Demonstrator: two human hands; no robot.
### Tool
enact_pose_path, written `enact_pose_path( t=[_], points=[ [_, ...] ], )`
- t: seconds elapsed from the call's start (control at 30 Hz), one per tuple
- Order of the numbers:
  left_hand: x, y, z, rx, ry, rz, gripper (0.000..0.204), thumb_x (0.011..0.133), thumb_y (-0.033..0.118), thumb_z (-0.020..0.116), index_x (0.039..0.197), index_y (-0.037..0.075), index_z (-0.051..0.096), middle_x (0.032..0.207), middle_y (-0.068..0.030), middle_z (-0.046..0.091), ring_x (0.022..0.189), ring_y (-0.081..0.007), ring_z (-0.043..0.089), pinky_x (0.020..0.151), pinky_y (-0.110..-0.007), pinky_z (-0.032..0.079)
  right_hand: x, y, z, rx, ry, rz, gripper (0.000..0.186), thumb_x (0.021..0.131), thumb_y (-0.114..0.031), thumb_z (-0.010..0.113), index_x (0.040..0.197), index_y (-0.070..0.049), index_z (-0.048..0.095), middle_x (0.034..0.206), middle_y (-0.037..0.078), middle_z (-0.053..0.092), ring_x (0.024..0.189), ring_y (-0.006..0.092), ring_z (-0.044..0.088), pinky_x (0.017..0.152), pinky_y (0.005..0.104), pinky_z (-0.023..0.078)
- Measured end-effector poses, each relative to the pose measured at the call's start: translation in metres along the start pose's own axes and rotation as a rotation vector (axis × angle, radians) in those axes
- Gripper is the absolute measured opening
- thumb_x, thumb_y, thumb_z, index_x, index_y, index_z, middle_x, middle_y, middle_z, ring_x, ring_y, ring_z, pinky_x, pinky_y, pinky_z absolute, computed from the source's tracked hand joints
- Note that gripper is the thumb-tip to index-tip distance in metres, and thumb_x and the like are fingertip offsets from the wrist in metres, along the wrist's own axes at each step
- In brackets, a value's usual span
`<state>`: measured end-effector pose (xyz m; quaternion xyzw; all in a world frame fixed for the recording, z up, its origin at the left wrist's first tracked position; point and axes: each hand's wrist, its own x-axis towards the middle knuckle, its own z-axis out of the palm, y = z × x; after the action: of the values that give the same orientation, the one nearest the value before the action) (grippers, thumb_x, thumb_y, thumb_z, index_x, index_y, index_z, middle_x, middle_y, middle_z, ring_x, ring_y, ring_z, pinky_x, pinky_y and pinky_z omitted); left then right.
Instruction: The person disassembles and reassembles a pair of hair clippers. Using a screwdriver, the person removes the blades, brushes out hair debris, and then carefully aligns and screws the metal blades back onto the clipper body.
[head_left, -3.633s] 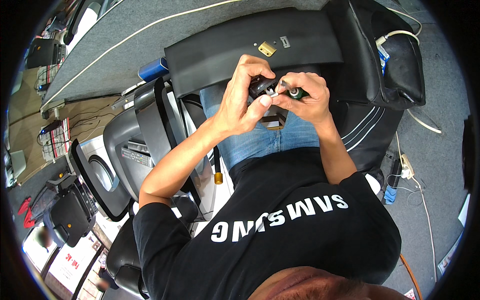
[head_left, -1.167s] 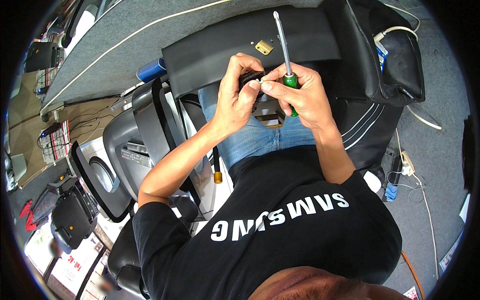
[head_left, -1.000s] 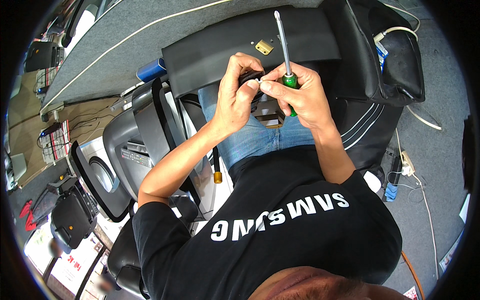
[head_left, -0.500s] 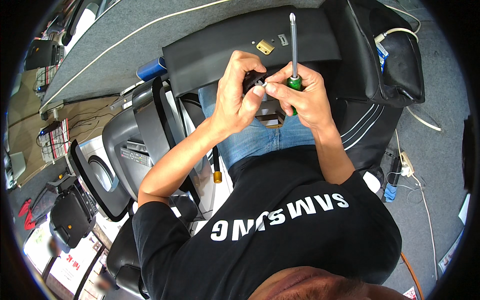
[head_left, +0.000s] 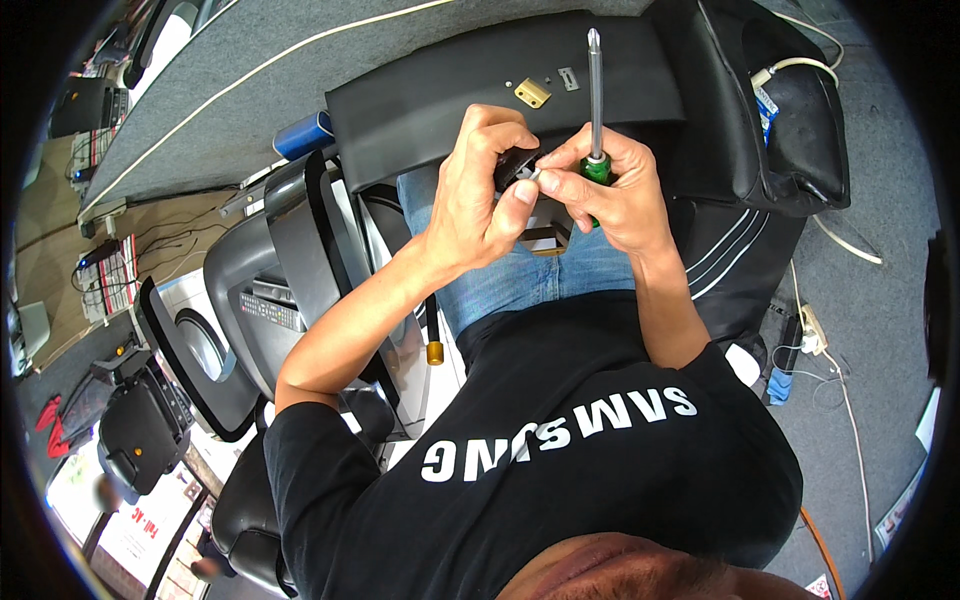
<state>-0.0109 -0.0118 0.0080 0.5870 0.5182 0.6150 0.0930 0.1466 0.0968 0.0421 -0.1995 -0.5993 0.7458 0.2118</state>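
My left hand [head_left: 480, 190] is closed around a small black device [head_left: 513, 166], mostly hidden by the fingers. My right hand [head_left: 622, 192] pinches a tiny whitish piece [head_left: 534, 174] against the device's end; its exact kind is too small to tell. Tucked in the same right hand is a screwdriver [head_left: 596, 105] with a green handle, its cross tip pointing away from me. Beyond the hands, on a black padded surface, lie a gold-coloured metal plate [head_left: 532, 93] with holes and a small silver slotted plate [head_left: 569, 78].
Tiny parts lie beside the gold plate. A blue case [head_left: 303, 136] rests left of the black padded surface [head_left: 400, 125]. A dark and gold object [head_left: 546, 242] shows over my lap. Left stands a black chair with a remote control [head_left: 272, 311] on it. Cables cross the floor at right.
Both hands have shifted slightly to the right with the black device. The screwdriver's tip has also moved a little right; both hands keep their hold.
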Motion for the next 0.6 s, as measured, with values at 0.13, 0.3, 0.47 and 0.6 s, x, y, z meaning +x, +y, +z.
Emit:
enact_pose_path(
  t=[0.13, 0.3, 0.47, 0.6],
  points=[
    [0.0007, 0.0041, -0.001, 0.02, -0.035, -0.053, 0.034, 0.097, 0.024, 0.062, 0.12, 0.002, 0.052, 0.108, -0.0192, 0.055, 0.083, -0.0299, 0.058, 0.071, -0.041, 0.05, -0.0014, 0.0, -0.0007, -0.04, 0.03, 0.004, 0.011, 0.094, -0.011, 0.079, 0.101, -0.004, 0.074, 0.068, -0.004, 0.065, 0.049, -0.0002, 0.049, 0.045, 0.0181, 0.035],
    [0.0005, 0.0011, -0.0021, 0.018, -0.052, -0.038, 0.039, 0.093, 0.022, 0.064, 0.123, 0.001, 0.05, 0.109, -0.02, 0.054, 0.082, -0.03, 0.058, 0.071, -0.042, 0.05, -0.0026, 0.0023, 0.002, -0.085, 0.076, -0.043, 0.014, 0.094, -0.014, 0.08, 0.102, -0.004, 0.074, 0.073, -0.003, 0.068, 0.05, -0.0008, 0.05, 0.045, 0.0171, 0.035],
    [0.0023, 0.0009, -0.0028, 0.045, -0.066, 0.009, 0.047, 0.087, 0.019, 0.065, 0.125, 0.0, 0.047, 0.112, -0.021, 0.053, 0.085, -0.0288, 0.055, 0.073, -0.041, 0.05, -0.003, 0.0035, 0.0019, -0.117, 0.09, -0.077, 0.016, 0.094, -0.015, 0.08, 0.104, -0.004, 0.073, 0.078, -0.002, 0.072, 0.052, -0.0008, 0.052, 0.045, 0.0166, 0.038],
    [0.0004, 0.0055, -0.0025, 0.056, -0.092, -0.031, 0.048, 0.088, 0.02, 0.062, 0.127, -0.001, 0.044, 0.114, -0.0214, 0.052, 0.09, -0.0251, 0.052, 0.076, -0.039, 0.047, -0.0028, 0.0056, 0.0007, -0.113, 0.1, -0.092, 0.016, 0.094, -0.014, 0.08, 0.105, -0.004, 0.073, 0.081, -0.001, 0.073, 0.053, -0.0007, 0.053, 0.045, 0.0164, 0.039]
  ],
)
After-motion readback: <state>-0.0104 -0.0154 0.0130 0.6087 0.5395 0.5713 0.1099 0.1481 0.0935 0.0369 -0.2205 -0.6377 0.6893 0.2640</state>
